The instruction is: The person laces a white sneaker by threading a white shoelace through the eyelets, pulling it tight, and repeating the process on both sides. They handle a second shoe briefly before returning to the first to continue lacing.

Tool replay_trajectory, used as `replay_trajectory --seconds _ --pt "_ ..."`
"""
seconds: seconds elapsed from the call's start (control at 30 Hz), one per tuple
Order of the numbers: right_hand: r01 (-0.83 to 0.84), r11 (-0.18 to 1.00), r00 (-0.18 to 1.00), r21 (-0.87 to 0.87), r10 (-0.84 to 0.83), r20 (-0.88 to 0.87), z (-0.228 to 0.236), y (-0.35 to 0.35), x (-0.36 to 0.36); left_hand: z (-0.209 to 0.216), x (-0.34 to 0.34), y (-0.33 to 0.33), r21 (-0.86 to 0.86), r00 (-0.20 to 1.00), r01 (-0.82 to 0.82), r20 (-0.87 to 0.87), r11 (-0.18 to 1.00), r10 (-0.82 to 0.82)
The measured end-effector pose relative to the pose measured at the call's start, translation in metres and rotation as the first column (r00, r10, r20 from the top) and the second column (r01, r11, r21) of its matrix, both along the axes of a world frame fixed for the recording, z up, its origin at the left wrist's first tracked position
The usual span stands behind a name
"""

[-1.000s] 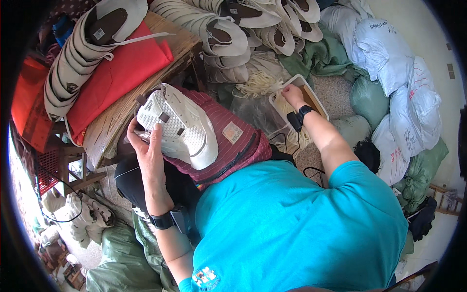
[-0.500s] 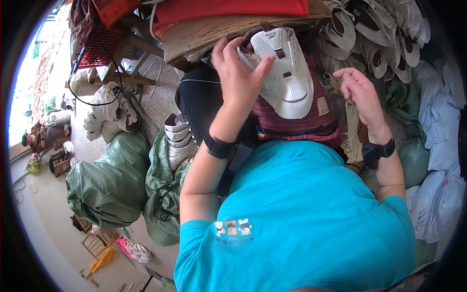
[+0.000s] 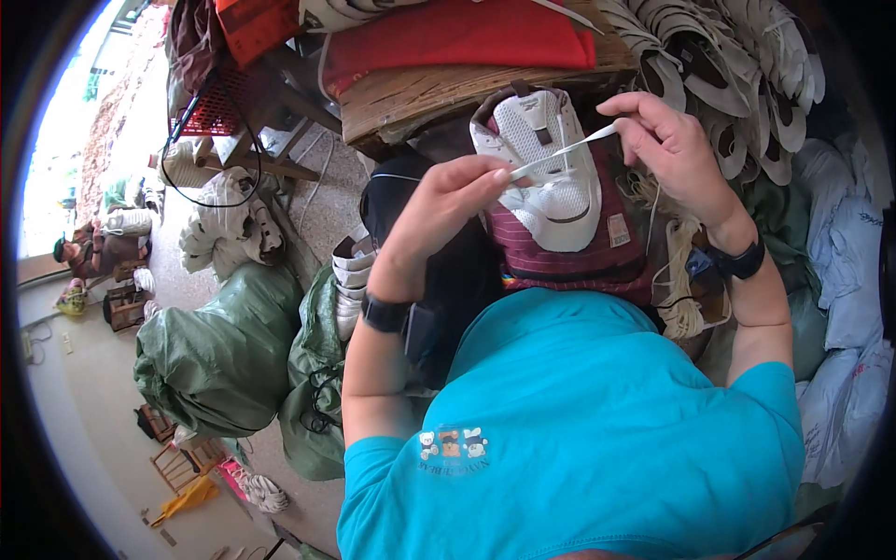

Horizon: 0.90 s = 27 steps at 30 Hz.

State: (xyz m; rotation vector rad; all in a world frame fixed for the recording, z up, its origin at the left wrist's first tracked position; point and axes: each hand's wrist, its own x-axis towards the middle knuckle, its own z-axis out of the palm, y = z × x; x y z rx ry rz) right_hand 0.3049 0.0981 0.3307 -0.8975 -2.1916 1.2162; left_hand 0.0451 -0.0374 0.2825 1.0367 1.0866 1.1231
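A white shoelace (image 3: pixel 583 144) stretches between my two hands, above a white shoe upper (image 3: pixel 571 224). My left hand (image 3: pixel 448 201) is closed in a pinch on one part of the lace, left of the shoe upper. Up and to the right, my right hand (image 3: pixel 670 154) pinches another part between thumb and fingers. The shoe upper lies toe toward me on maroon striped cloth (image 3: pixel 630 266) over my lap, with mesh panels and dark slots on it. Beside my right forearm hangs a bundle of cream laces (image 3: pixel 684 303).
A wooden bench (image 3: pixel 392 98) with red cloth (image 3: pixel 467 51) stands ahead. Stacked shoe uppers (image 3: pixel 719 75) fill the far right, above pale blue bags (image 3: pixel 840 308). Green sacks (image 3: pixel 219 350) sit at the left. A seated person (image 3: pixel 89 247) is farther off.
My right hand has moved in toward the shoe upper and now holds a white lace. My left hand has left the upper's far edge, come nearer and taken hold of the lace.
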Motion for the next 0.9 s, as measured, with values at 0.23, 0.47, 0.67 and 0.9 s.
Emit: replay_trajectory --seconds 0.23,0.47,0.67,0.9 --pt "0.141 0.902 0.950 0.409 -0.239 0.199 -0.007 0.028 0.029 -0.001 -0.036 -0.014 0.226 0.662 0.046 -0.737 0.973 0.140" --pt "-0.112 0.676 0.925 0.728 -0.197 0.325 -0.021 0.037 0.029 0.004 0.010 -0.002 0.181 0.883 -0.099 -0.438 0.979 0.170" --pt "-0.163 0.985 0.965 0.051 0.170 -0.202 -0.028 -0.035 -0.023 -0.002 0.051 0.022 0.276 0.849 -0.030 -0.500 0.961 0.170" --pt "-0.120 0.993 0.992 -0.022 0.119 -0.038 -0.052 -0.022 -0.008 -0.030 0.051 0.016 0.223 0.881 -0.187 -0.393 0.957 0.264"
